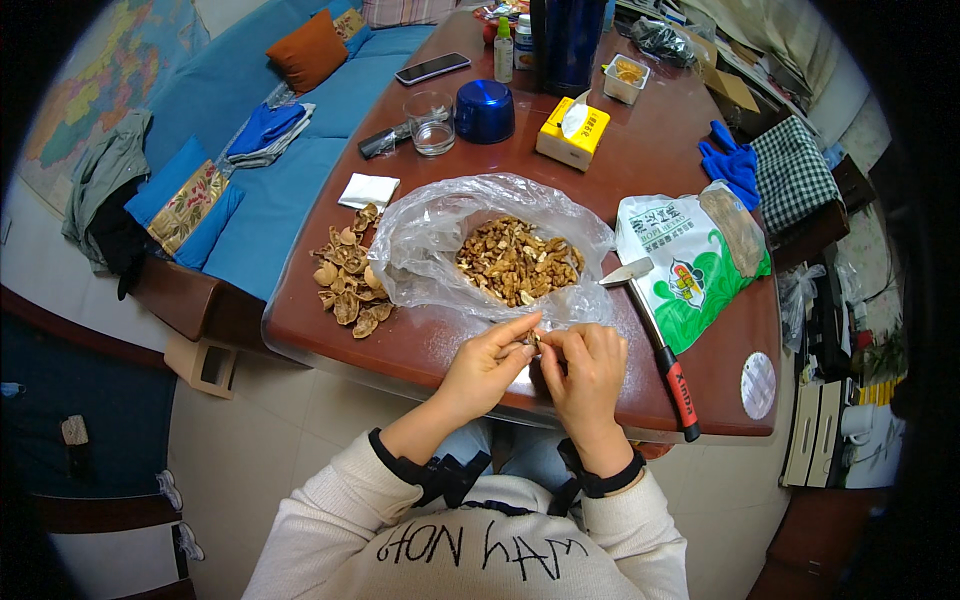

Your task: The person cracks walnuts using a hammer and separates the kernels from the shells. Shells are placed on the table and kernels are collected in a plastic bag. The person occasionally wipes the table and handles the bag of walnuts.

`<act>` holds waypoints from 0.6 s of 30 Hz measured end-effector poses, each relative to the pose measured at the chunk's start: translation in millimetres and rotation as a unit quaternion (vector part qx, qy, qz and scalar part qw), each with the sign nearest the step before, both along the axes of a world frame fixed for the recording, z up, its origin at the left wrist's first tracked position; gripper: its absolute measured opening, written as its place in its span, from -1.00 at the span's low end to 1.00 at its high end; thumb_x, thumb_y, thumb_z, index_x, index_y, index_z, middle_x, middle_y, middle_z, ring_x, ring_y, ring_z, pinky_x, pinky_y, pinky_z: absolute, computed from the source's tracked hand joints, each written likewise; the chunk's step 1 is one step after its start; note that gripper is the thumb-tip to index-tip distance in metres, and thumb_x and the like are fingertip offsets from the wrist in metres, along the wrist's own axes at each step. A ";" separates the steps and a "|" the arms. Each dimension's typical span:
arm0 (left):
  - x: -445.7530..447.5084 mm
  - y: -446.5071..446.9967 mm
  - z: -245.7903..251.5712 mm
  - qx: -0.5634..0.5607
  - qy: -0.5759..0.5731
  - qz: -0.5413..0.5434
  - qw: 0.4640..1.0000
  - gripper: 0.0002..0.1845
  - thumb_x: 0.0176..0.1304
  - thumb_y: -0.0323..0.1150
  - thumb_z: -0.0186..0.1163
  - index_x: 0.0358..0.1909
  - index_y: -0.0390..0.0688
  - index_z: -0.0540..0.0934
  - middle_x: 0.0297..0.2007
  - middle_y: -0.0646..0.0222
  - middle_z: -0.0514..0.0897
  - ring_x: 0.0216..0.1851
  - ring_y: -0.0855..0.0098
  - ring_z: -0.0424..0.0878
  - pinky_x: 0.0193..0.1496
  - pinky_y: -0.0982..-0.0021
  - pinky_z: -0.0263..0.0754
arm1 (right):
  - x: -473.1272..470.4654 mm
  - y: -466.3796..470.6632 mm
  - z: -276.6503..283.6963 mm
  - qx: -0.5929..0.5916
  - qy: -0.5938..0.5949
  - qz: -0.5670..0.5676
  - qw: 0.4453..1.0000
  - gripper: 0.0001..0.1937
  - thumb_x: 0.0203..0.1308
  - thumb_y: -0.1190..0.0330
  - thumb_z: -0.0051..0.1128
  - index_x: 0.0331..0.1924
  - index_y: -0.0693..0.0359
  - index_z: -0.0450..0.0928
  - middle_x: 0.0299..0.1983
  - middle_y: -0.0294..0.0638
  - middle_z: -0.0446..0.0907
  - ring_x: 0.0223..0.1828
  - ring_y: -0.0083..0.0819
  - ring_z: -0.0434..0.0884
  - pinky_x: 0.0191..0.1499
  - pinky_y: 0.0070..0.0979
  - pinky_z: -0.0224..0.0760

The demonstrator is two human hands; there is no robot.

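Observation:
Between the fingertips of my left hand (487, 364) and my right hand (587, 367) is a small walnut piece (533, 339), held at the table's near edge and partly hidden by the fingers. Just beyond them lies a clear plastic bag (420, 225), spread wide around a heap of walnut kernels (517, 262). Cracked walnut shells (349, 281) are piled left of the bag. A hammer (654, 330) with a red and black handle lies to the right, its metal head by the bag's edge. Beside it is a green and white printed bag (667, 262).
On the dark red table (375, 367) stand a glass (431, 135), a blue lid (484, 112), a yellow tissue pack (573, 131), a tall dark blue container (570, 45) and a plastic tub (626, 79). A phone (433, 68) lies farther back. Blue gloves (729, 161) hang near the right edge.

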State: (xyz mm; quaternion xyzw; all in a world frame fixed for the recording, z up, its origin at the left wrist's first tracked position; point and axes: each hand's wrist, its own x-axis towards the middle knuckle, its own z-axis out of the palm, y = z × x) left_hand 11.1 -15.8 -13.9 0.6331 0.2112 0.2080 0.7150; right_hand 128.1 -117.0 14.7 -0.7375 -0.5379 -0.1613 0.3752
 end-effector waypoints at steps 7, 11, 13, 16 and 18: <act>0.3 -3.6 3.5 0.101 0.010 0.025 0.995 -0.57 0.35 -0.51 0.14 0.25 -0.24 0.47 -0.02 0.35 0.63 -0.10 0.65 0.58 -0.02 0.58 0.48 | -0.2 -0.1 3.1 -0.008 -0.007 -0.003 1.000 -0.86 -0.02 0.41 0.32 -0.35 0.09 0.58 -0.41 -0.29 0.47 -0.31 -0.29 0.44 -0.22 -0.34 0.19; -0.6 -4.7 7.9 0.126 0.022 0.031 0.991 -0.59 0.32 -0.51 0.17 0.21 -0.23 0.51 -0.07 0.30 0.62 -0.12 0.61 0.61 -0.03 0.56 0.49 | -0.8 -0.5 3.2 -0.008 -0.008 0.002 1.000 -0.86 -0.02 0.41 0.33 -0.35 0.09 0.58 -0.40 -0.29 0.47 -0.31 -0.29 0.43 -0.23 -0.34 0.19; -0.6 -5.0 9.3 0.136 0.020 0.033 0.990 -0.60 0.32 -0.51 0.17 0.20 -0.23 0.52 -0.07 0.29 0.62 -0.12 0.59 0.62 -0.04 0.55 0.49 | -1.0 -0.7 2.8 -0.007 -0.011 0.003 1.000 -0.86 -0.02 0.41 0.33 -0.36 0.09 0.57 -0.40 -0.29 0.47 -0.32 -0.29 0.43 -0.23 -0.34 0.19; -0.4 -5.8 9.9 0.145 0.026 0.039 0.988 -0.60 0.31 -0.51 0.17 0.20 -0.24 0.52 -0.08 0.29 0.62 -0.12 0.58 0.62 -0.04 0.55 0.50 | -1.1 -0.7 2.1 -0.006 -0.013 0.003 1.000 -0.85 -0.03 0.42 0.33 -0.36 0.09 0.57 -0.41 -0.29 0.46 -0.32 -0.29 0.43 -0.23 -0.34 0.19; -0.1 -6.5 9.5 0.142 0.032 0.043 0.988 -0.60 0.31 -0.51 0.17 0.20 -0.24 0.52 -0.08 0.28 0.62 -0.11 0.58 0.62 -0.04 0.55 0.50 | -1.4 -0.7 1.5 -0.007 -0.011 0.002 1.000 -0.85 -0.04 0.43 0.32 -0.35 0.09 0.57 -0.41 -0.29 0.46 -0.32 -0.30 0.43 -0.23 -0.34 0.19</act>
